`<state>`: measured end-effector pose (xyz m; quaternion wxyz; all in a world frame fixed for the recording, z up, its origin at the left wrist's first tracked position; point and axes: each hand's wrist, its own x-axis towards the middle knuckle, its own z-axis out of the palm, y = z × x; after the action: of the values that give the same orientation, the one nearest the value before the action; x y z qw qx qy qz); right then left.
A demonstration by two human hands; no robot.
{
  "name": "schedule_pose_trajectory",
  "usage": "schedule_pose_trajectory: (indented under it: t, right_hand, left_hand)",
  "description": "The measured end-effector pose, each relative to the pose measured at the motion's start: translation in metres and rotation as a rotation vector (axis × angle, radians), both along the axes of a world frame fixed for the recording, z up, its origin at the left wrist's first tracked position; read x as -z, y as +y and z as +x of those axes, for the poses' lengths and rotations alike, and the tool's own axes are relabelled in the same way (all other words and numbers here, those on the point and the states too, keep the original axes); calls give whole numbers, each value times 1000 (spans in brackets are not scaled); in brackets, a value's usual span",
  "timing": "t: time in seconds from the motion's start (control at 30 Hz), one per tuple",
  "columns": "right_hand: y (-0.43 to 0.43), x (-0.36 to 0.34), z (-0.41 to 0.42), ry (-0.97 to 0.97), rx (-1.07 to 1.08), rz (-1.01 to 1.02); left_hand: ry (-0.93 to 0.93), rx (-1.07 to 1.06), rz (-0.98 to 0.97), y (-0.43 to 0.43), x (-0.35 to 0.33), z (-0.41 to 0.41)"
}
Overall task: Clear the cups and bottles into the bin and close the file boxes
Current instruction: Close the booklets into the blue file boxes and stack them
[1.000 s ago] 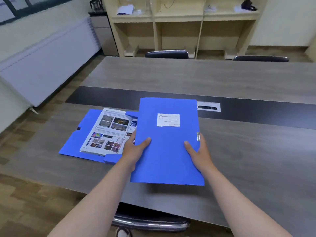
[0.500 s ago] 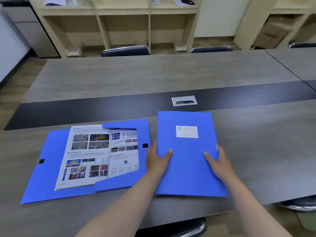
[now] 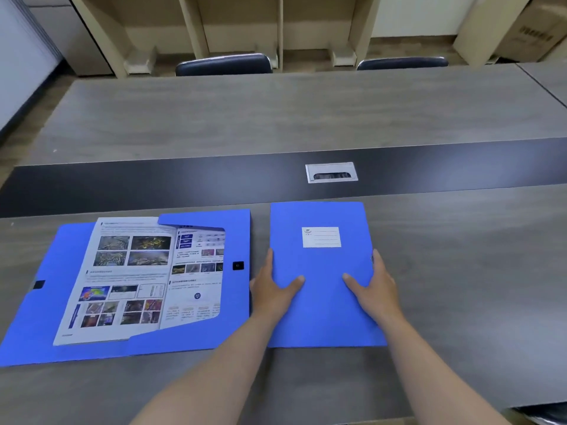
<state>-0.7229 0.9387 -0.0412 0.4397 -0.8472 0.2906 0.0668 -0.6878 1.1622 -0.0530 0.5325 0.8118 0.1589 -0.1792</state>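
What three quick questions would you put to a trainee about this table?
1. True or false: the left hand and right hand both hold the closed box.
2. What lies in the open box? A. cups B. a brochure C. bottles
3. Fill in: the closed box lies to the ___ of the open box.

Key: 1 true; 2 B; 3 right.
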Motion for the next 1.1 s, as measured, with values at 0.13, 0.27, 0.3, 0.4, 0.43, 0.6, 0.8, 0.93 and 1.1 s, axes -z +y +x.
schedule_pose_trajectory:
  t: [0.13, 0.27, 0.3, 0.4, 0.43, 0.6, 0.8, 0.93, 1.1]
  right_hand:
    - [3, 20, 0, 4, -27, -45]
    - [0, 26, 2, 2, -22, -79]
    - [0, 27, 2, 8, -19, -79]
    - [0, 23, 3, 35, -19, -66]
    - [1, 21, 4, 41, -18, -58]
    - [7, 10, 12, 46, -7, -127]
    - [72, -8, 23, -139, -152, -193]
    - [143, -7, 23, -189, -316, -169]
    - [216, 0, 15, -163, -443, -144]
  left_hand:
    - [-11, 33, 101, -3, 18, 1]
    - [-52, 68, 157, -5, 24, 1]
    - [-64, 77, 163, -5, 22, 1]
    - [-79, 117, 194, -7, 13, 4]
    - [-65, 127, 193, -6, 11, 5]
    - [-104, 134, 102, 12, -4, 9]
    - [-270, -32, 155, 107, -27, 1]
    - [-240, -167, 326, 201, -25, -14]
    - [-203, -277, 438, 287, -22, -33]
